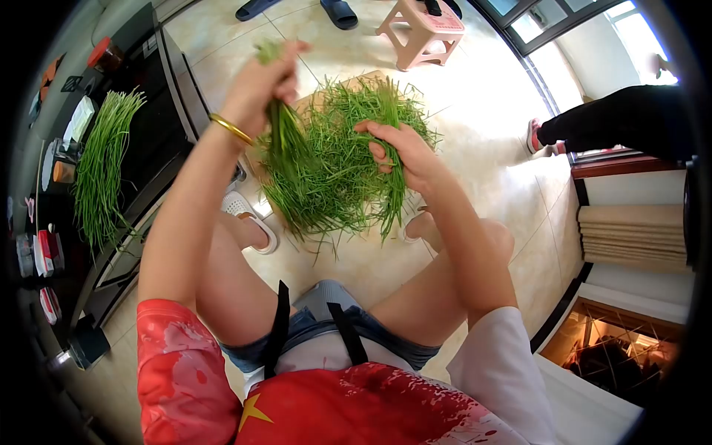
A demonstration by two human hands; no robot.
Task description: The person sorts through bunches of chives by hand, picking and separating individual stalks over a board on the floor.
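My left hand (pixel 261 85), with a gold bangle at its wrist, is closed round a bunch of long green stalks (pixel 288 137), which hangs down blurred by motion. In my right hand (pixel 404 152) a second, thinner bunch of green stalks (pixel 391 189) is held upright, its ends sticking out above and below the fingers. Between and beneath both hands, a wide loose pile of green stalks (pixel 334 174) lies on the floor over a brown sheet, of which only bits of the edge show.
A neat green bundle (pixel 106 163) rests on the black cabinet (pixel 159 148) at left, near a red-lidded jar (pixel 106 55). A pink stool (pixel 423 33) and dark slippers (pixel 340 13) stand beyond the pile. At right, a person's dark-trousered leg (pixel 623 122) reaches in.
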